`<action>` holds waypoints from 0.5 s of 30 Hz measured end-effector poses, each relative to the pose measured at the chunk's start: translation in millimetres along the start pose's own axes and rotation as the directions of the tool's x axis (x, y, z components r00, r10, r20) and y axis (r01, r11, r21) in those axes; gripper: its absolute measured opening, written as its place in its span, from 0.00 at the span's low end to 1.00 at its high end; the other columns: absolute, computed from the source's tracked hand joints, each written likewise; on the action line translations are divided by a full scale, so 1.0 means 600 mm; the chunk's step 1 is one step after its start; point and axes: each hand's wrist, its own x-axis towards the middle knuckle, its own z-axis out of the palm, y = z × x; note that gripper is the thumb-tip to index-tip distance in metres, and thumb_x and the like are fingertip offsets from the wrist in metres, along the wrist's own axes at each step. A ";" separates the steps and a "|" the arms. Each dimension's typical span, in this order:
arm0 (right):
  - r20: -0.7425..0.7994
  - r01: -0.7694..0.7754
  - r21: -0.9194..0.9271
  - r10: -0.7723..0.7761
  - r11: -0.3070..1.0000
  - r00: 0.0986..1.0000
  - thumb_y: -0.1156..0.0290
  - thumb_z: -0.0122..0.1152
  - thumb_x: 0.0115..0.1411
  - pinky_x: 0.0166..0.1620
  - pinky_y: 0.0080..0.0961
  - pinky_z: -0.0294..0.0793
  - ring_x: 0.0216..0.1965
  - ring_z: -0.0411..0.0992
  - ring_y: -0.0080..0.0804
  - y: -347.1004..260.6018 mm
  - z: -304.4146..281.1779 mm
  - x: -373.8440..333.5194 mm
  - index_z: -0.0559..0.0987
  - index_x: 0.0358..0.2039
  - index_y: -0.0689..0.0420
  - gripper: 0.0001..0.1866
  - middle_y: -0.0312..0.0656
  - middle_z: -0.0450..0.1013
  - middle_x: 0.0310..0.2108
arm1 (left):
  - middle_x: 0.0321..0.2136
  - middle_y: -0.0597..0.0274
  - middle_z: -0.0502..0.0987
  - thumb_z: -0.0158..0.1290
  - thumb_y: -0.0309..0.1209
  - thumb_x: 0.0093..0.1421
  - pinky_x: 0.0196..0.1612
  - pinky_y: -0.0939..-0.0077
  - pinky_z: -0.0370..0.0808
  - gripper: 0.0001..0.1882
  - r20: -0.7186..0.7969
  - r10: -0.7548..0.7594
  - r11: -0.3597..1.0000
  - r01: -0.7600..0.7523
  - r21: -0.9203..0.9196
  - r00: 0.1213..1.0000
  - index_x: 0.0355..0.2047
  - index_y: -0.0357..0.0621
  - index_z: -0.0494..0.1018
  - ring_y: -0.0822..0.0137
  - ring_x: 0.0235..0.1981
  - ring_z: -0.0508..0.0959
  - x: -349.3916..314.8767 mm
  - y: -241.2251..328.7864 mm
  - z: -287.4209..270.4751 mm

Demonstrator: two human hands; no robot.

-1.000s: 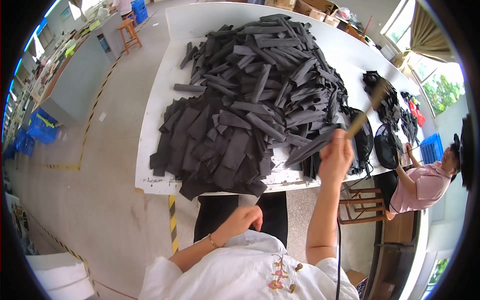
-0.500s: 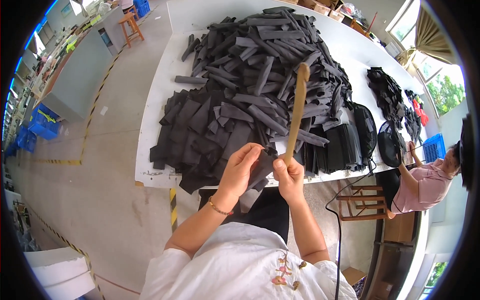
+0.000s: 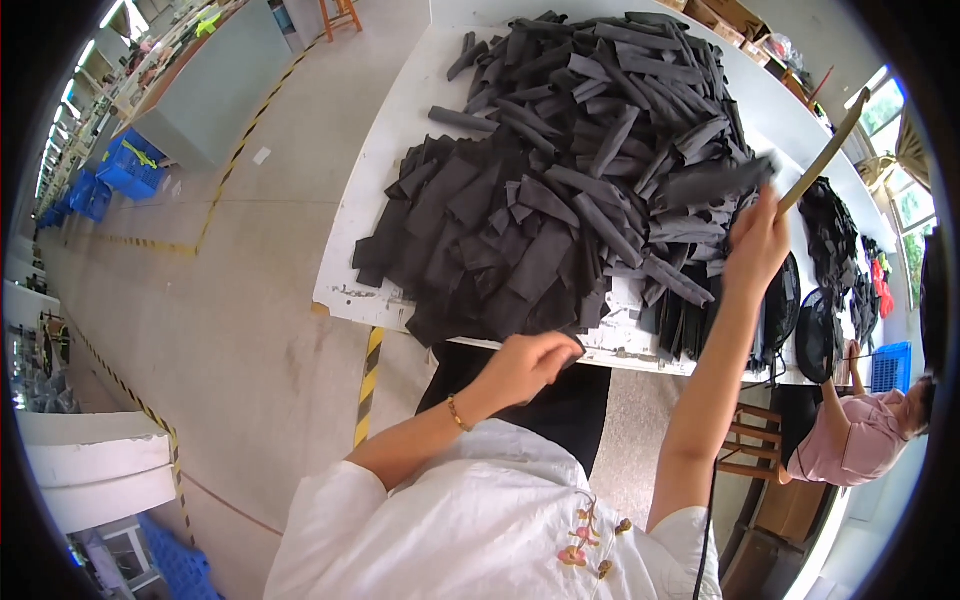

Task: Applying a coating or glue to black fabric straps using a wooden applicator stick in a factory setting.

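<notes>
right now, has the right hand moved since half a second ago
Yes: from the near edge of the white table, the right hand has moved forward over it and to the right.

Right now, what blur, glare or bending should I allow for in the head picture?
In the head view, the dark strip at the right hand looks smeared; also there, daylight glares in the upper-right window, and the white table's edges bow inside the black fisheye rim.
</notes>
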 end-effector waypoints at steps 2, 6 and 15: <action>-0.056 0.029 -0.142 -0.037 0.989 0.998 0.54 0.51 0.67 0.15 0.15 0.45 0.12 0.50 0.12 0.003 0.001 0.051 0.71 0.37 0.58 0.18 0.27 0.56 0.14 | 0.20 0.60 0.76 0.54 0.26 0.59 0.25 0.79 0.70 0.05 -0.215 0.155 0.980 -0.122 0.157 0.964 0.36 0.40 0.76 0.71 0.19 0.74 0.001 -0.011 -0.020; 0.075 -0.233 0.014 0.231 0.972 0.970 0.58 0.46 0.69 0.21 0.10 0.54 0.21 0.55 0.11 0.064 0.007 -0.057 0.71 0.47 0.55 0.15 0.25 0.58 0.23 | 0.25 0.61 0.77 0.58 0.24 0.56 0.25 0.82 0.69 0.04 -0.431 0.240 0.925 -0.071 0.373 0.870 0.33 0.38 0.77 0.74 0.22 0.74 -0.002 -0.045 -0.087; 0.387 -0.235 -0.329 0.358 0.915 0.850 0.67 0.47 0.69 0.25 0.18 0.54 0.22 0.53 0.16 0.104 -0.083 -0.331 0.75 0.43 0.62 0.12 0.29 0.58 0.19 | 0.23 0.63 0.75 0.61 0.33 0.53 0.26 0.74 0.72 0.08 -0.267 0.322 0.640 -0.001 0.768 0.908 0.31 0.43 0.78 0.64 0.21 0.76 0.115 -0.077 -0.105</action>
